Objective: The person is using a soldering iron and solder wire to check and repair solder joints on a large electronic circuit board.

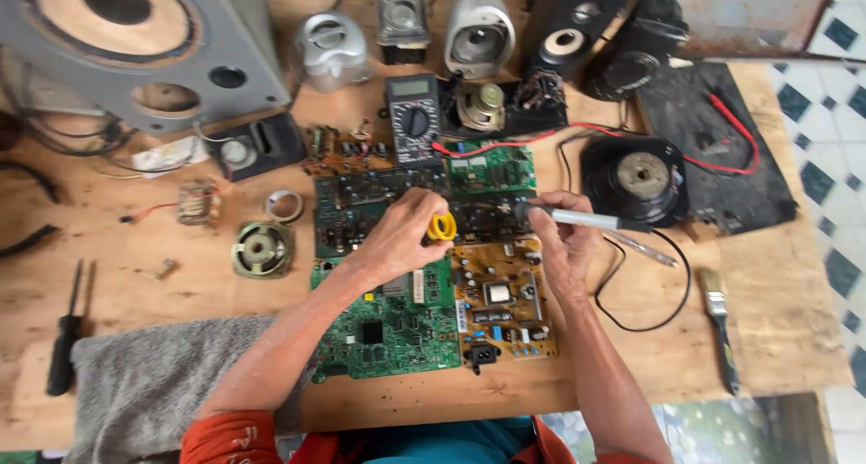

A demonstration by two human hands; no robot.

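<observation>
a small yellow coil of solder wire (441, 227) sits pinched in the fingers of the left hand (397, 238), held just above the dark circuit board (379, 198) so its free end can be fed down toward the joint. the left hand is closed on the coil, fingers curled together around it. just to the right of that hand, the right hand (561, 238) is wrapped shut around the pale handle of a soldering iron (577, 218), gripped like a pen with the tip pointing left toward the coil; the exact point where tip meets board is too small to tell. the iron's black cord (649, 324) loops away past the right wrist, left slack so it does not drag on the tool.

under both hands lie more boards laid flat and edge to edge: a green circuit board (388, 324) below the left forearm, a tan power supply board (501, 302) below the right hand, another green board (492, 168) beyond the fingers. all rest on a wooden table (794, 284).

beyond the hands a multimeter (412, 117) lies face up with its red lead (704, 162) trailing rightwards over a black speaker driver (642, 180). left of the left hand sit a small round speaker (262, 248) and a roll of tape (284, 204); farther left a screwdriver (63, 342) and a grey cloth (153, 378). right of the right hand lies a paintbrush (719, 324). a large grey speaker cabinet (144, 45) stands at the far left
</observation>
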